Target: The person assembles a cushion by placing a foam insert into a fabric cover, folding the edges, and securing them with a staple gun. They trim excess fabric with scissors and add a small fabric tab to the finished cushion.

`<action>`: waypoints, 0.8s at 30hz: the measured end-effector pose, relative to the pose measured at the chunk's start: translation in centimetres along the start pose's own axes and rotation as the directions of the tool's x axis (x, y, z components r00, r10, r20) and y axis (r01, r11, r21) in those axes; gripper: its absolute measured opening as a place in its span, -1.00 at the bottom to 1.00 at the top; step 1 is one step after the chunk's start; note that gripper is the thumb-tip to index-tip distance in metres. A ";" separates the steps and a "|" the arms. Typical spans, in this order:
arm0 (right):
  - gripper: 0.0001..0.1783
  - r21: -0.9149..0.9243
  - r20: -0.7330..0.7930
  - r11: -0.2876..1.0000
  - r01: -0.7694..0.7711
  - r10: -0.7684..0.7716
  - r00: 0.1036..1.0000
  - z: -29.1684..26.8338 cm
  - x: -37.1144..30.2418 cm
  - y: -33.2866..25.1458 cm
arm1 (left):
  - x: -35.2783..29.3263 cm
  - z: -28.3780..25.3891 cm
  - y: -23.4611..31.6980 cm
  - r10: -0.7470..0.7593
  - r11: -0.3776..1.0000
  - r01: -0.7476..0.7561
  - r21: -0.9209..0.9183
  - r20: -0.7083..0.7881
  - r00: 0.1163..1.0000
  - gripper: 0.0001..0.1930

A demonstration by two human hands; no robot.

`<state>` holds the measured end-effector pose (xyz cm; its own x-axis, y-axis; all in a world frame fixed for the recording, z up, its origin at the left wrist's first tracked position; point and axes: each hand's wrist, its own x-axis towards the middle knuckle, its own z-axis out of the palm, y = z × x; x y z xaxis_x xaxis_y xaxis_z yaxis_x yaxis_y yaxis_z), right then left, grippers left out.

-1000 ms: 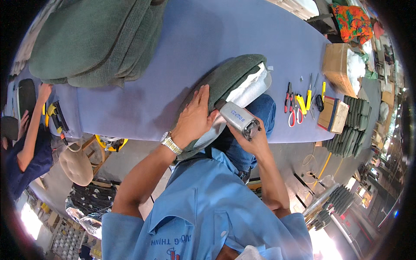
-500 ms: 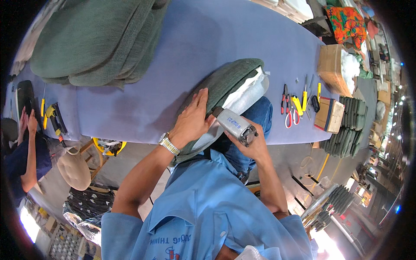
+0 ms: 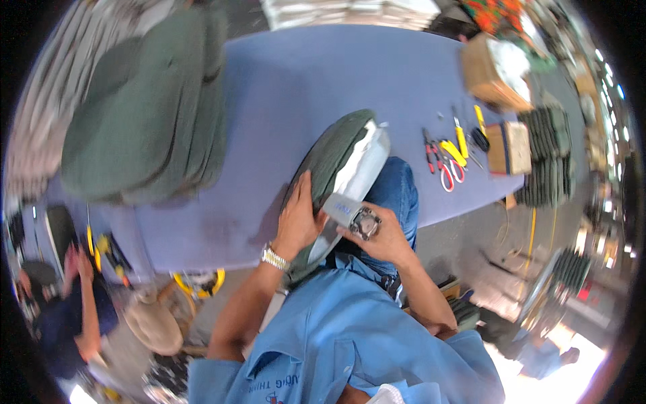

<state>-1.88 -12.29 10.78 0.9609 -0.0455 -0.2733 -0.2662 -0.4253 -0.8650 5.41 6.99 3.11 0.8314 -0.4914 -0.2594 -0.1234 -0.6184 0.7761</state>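
A padded seat cushion point(image 3: 328, 152) in dark green fabric leans tilted between the table edge and my lap. Along its open side, white padding and a pale grey underside show. My left hand point(image 3: 300, 217), with a wristwatch on its wrist, lies against the green fabric, fingers stretched out and thumb near the cushion's edge. In my right hand point(image 3: 383, 236) is a grey staple gun point(image 3: 344, 209), gripped with its black rear end turned up towards me. Its nose is at the cushion's edge beside my left thumb; I cannot tell whether it touches.
Green cushion covers point(image 3: 145, 114) are stacked on the blue table point(image 3: 269, 74) at left. Scissors point(image 3: 449, 176), pliers point(image 3: 431, 149) and yellow-handled tools point(image 3: 460, 140) lie at right, near cardboard boxes point(image 3: 509, 148). A co-worker's hands point(image 3: 81, 262) are at far left, near a beige seat point(image 3: 153, 324).
The whole view has shifted, so the table things sit elsewhere in it. The staple gun is turned more end-on to me. My left hand stays on the cushion.
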 end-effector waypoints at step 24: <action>-0.49 0.915 -0.384 -0.030 0.403 0.243 0.891 0.4 -3.4 4.6 | 0.2 0.1 11.1 0.418 0.873 -0.439 0.212 0.139 0.898 -0.42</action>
<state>-6.38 -13.70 7.57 0.8206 -0.4912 -0.2920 0.3246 0.8212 -0.4693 4.14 0.04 11.63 0.6199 -0.7846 0.0114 -0.5876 -0.4545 0.6694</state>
